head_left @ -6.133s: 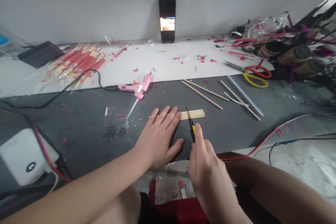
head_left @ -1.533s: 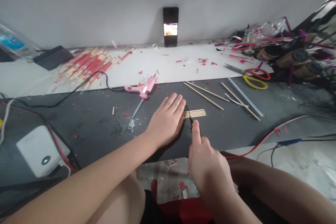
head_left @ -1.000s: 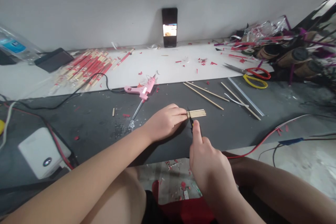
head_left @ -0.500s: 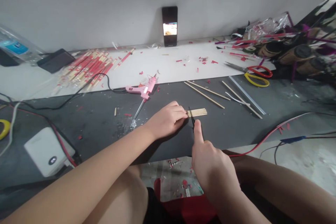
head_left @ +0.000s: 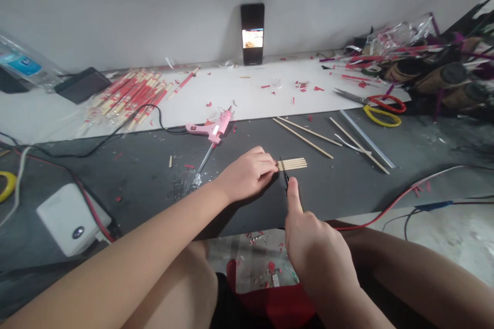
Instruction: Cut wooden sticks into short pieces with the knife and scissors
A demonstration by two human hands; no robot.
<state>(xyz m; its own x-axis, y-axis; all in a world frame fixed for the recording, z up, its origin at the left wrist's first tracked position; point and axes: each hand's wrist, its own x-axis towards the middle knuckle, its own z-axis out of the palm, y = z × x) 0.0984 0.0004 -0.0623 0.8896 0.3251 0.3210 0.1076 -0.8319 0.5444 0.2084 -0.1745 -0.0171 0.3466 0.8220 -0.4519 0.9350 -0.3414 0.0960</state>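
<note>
Several short wooden sticks (head_left: 296,164) lie side by side on the dark grey tabletop (head_left: 247,211). My left hand (head_left: 252,172) is closed on their left ends and holds them down against the table. In my right hand (head_left: 314,236) is a cutter knife (head_left: 286,179), its handle mostly hidden by the fist and my thumb stretched along its top. The knife's thin dark blade rests across the sticks, close to my left fingertips. Behind them, longer wooden sticks (head_left: 303,137) lie loose on the table.
A pink glue gun (head_left: 212,131) lies left of centre, its cord running left. Scissors (head_left: 370,103) with red and yellow handles are at the right. Red-wrapped chopsticks (head_left: 129,95) are piled back left. A phone (head_left: 253,56) leans on the wall. A white box (head_left: 71,221) sits front left.
The view has shifted slightly. My hands, the knife and the short sticks keep nearly the same arrangement, with the blade still across the sticks.
</note>
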